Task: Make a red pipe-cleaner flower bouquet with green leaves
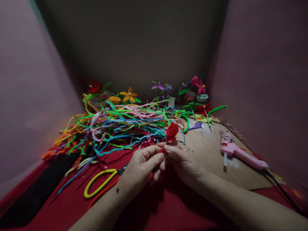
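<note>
A red pipe-cleaner petal (172, 132) stands upright between my two hands, over the front of the work surface. My left hand (147, 162) pinches its lower end between thumb and fingers. My right hand (184, 159) grips it just beside, thumb pressed against the base of the loop. Both hands are closed, and the fingertips touch or nearly touch each other. The part of the stem inside the fingers is mostly hidden. Scissors with yellow and orange handles (100, 183) lie left of my left wrist, their blades partly covered by that hand.
A large heap of coloured pipe cleaners (127, 118) spreads behind my hands. On the right, a pink glue gun (245, 156) with a cord rests on a brown board (207, 150). Finished flowers, such as an orange one (129, 95), line the back. Red cloth (154, 205) covers the table.
</note>
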A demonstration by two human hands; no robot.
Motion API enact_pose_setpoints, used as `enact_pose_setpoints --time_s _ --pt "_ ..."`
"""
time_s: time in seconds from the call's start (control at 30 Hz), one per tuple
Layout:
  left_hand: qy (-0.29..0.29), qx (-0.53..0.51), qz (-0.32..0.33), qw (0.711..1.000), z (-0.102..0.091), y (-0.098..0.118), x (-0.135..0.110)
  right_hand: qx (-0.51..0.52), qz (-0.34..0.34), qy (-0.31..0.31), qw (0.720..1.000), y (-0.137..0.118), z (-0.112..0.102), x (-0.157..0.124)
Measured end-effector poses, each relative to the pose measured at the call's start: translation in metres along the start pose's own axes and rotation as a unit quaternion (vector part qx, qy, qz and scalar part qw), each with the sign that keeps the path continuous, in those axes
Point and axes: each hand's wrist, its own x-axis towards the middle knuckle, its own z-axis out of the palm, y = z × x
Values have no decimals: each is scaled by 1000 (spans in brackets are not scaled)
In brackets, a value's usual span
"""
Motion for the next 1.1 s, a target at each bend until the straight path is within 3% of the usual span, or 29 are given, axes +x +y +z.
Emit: enact_pose_setpoints --time_s 0.1,0.17,0.23,0.37,0.43,0.5,0.6,0.67,0.8,0.87,0.93,1.1 --pt "40 123 37 991 4 -2 -1 10 -7 42 999 1 0 1" --pt "78 226 93 967 5 -9 0 16 -10 73 997 1 1 1" --pt "128 353 165 912 4 -18 1 12 -12 89 996 1 1 0" --pt "178 561 280 759 1 -31 4 -21 -13 85 996 2 1 -1" --pt "167 612 303 711 -1 -33 5 -37 -9 79 996 4 0 -1" --pt "155 627 317 695 -3 -33 5 -55 -7 78 995 6 -1 -1" --pt "152 577 345 725 -6 -30 3 -79 -17 73 994 7 -1 -1" --pt "148 510 330 780 -6 -24 2 -84 -23 61 994 6 0 -2" --pt "136 289 169 932 -1 -7 1 -103 -41 23 994 4 2 -3" --pt "115 141 81 980 2 -1 1 -109 -49 5 993 3 3 -3" --pt "89 14 13 996 4 2 2 -94 -45 -6 995 2 3 -3" --pt "9 -161 -70 985 0 1 3 -42 -9 -25 999 1 3 -3"
